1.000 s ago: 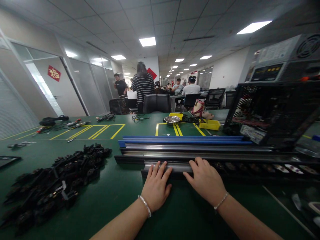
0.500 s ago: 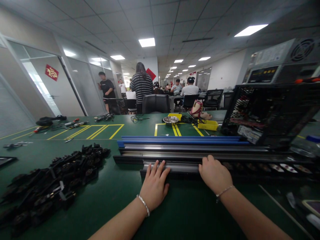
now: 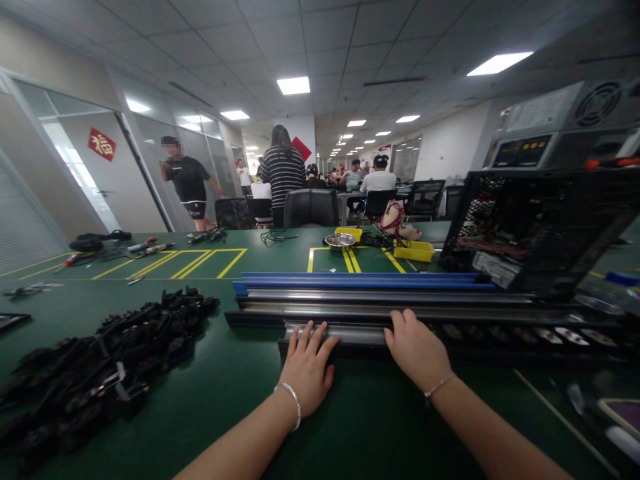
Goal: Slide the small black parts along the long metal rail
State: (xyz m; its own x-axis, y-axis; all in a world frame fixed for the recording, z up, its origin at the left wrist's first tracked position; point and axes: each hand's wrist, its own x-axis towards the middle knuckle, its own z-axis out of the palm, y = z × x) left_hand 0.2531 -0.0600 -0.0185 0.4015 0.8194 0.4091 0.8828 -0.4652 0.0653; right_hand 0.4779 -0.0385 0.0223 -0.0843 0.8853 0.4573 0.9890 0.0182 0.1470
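Observation:
My left hand (image 3: 307,375) lies with spread fingers across the left end of the nearest black metal channel (image 3: 359,334), touching its bare stretch. My right hand (image 3: 419,355) is closed, fingers curled down over that channel; whatever they may hold is hidden beneath them. To the right of this hand, a row of small dark parts with pale, roundish faces (image 3: 543,335) sits along the channel. Behind it lie more long dark rails (image 3: 320,309) and a blue rail (image 3: 350,281), all running side by side.
A heap of black parts (image 3: 115,360) lies to the left on the green table (image 3: 240,407). At the right stands an opened computer case (image 3: 540,220). Farther back are a metal bowl (image 3: 341,241) and a yellow tray (image 3: 414,251). Several people are beyond the table.
My right hand has shifted left along the channel, nearer my left hand, which stays almost in place. In the background, a person in black has moved left.

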